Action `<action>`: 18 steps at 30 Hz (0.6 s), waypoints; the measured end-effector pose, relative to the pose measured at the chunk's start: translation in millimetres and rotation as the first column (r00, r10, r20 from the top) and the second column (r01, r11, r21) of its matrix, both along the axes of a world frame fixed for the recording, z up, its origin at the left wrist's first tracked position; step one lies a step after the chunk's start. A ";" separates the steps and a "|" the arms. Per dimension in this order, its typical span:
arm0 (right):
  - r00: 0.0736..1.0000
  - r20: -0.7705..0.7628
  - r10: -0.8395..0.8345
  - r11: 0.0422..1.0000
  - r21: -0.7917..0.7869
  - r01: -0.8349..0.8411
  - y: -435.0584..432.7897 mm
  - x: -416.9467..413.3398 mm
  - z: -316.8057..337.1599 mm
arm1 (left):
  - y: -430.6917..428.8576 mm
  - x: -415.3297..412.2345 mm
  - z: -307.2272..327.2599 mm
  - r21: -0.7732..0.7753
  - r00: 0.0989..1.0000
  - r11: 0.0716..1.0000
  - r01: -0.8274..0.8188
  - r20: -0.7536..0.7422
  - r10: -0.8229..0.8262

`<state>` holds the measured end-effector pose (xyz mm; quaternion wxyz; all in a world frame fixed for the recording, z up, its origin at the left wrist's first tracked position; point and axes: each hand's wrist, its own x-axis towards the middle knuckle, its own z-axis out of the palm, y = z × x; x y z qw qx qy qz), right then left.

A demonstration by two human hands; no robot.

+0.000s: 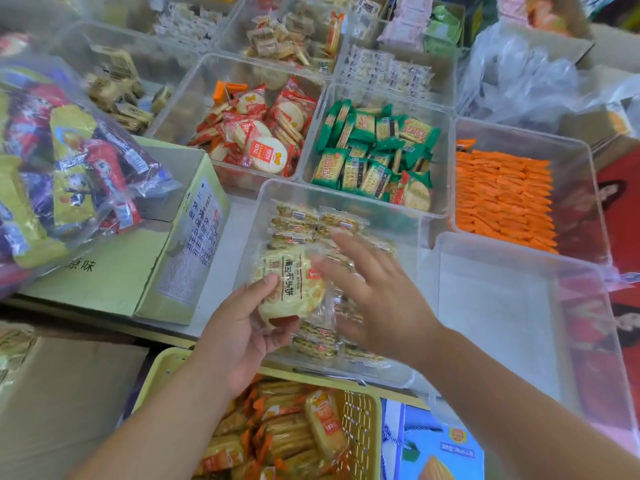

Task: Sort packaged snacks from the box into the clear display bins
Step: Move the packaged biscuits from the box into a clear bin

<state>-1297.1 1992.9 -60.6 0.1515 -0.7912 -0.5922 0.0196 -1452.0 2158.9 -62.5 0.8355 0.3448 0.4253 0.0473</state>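
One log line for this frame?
left hand: grips round pack | right hand: open, over bin | pack: over bin, unreleased

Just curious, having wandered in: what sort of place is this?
Likely a snack shop's display counter: clear bins hold sorted green cracker packets and orange packets, a cardboard box stands beside, and the left hand holds a round biscuit packet.

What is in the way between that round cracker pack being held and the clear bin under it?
Nothing visible. The left hand holds the round cracker pack over the open clear bin; the right hand hovers beside it.
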 end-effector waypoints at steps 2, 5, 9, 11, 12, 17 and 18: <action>0.992 0.107 0.064 0.994 0.084 -0.073 -7.8 -15.4 4.1 | -5.0 1.9 2.0 0.075 0.991 0.989 0.131 -0.007 -0.130; 0.978 0.186 0.092 0.983 0.137 -0.119 -14.8 -24.0 9.1 | -11.5 5.3 6.6 0.110 0.974 0.968 0.225 -0.015 -0.225; 0.988 0.085 0.133 0.971 0.188 -0.147 -22.0 -16.6 11.7 | -15.0 8.7 8.7 0.094 0.982 0.978 0.189 -0.049 -0.185; 0.994 0.004 0.113 0.969 0.219 -0.111 -22.4 -10.3 10.2 | -14.9 9.6 4.5 0.174 0.978 0.967 0.187 -0.124 -0.167; 0.997 -0.018 0.076 0.969 0.237 -0.070 -22.0 -6.3 9.6 | -13.5 9.2 0.6 0.257 0.976 0.948 0.189 -0.159 -0.152; 0.965 -0.001 -0.264 0.962 0.072 0.263 -17.7 41.5 15.8 | 7.2 -1.1 -20.8 0.811 0.954 0.509 0.289 -0.288 -0.082; 0.943 0.023 -0.331 0.943 -0.026 0.332 -14.7 53.4 17.2 | 10.9 -4.4 -23.6 0.850 0.947 0.423 0.315 -0.309 -0.085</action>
